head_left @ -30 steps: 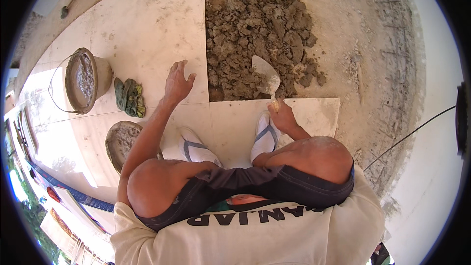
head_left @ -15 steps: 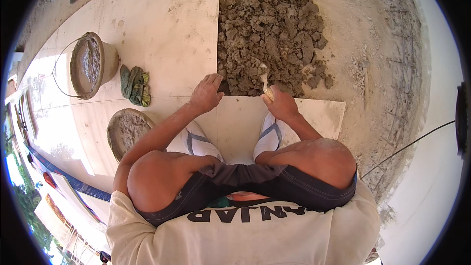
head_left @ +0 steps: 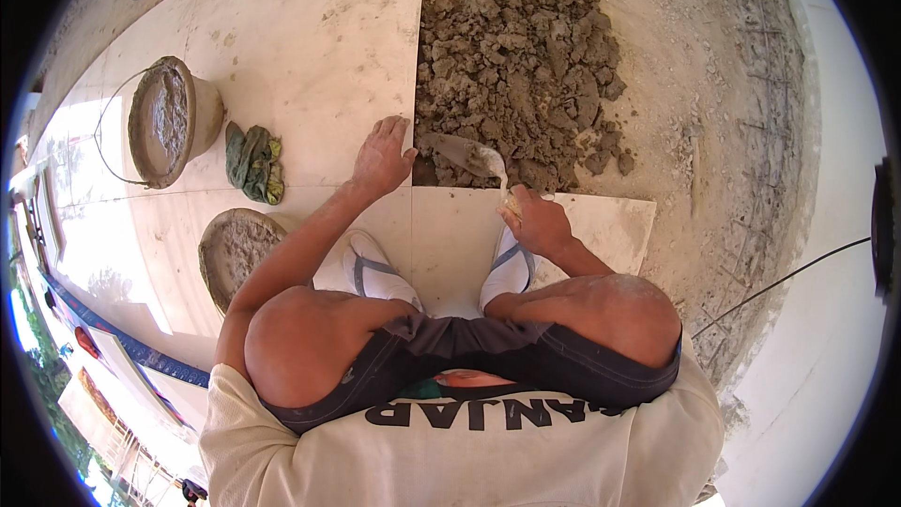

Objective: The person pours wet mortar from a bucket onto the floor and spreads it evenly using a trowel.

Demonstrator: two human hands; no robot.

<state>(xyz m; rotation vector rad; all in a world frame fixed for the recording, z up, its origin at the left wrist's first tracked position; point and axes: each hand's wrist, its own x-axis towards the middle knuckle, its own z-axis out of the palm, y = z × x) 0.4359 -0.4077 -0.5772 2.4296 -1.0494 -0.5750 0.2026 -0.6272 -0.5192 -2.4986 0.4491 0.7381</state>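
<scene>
A lumpy heap of wet grey-brown mortar [head_left: 521, 66] lies in front of me, bordered by pale boards on its left and near sides. My right hand [head_left: 539, 222] is closed around the handle of a trowel [head_left: 469, 156]. The trowel's blade points left across the heap's near edge, smeared with mortar. My left hand [head_left: 383, 158] rests palm down on the pale board [head_left: 319, 47], just left of the heap, holding nothing. Its fingers are stretched out along the board's edge.
On the left stand two mortar-crusted buckets: one with a wire handle [head_left: 205, 117], another [head_left: 241, 253] nearer me. Crumpled green gloves or cloth [head_left: 253, 164] lie beside them. My feet in sandals [head_left: 371, 268] stand on the near board. Rebar [head_left: 771, 84] and a cable [head_left: 779, 284] are at right.
The trowel blade has come into sight, swung left over the heap's near edge. My right hand has lowered slightly toward me; my left hand has slid a little forward and left along the board.
</scene>
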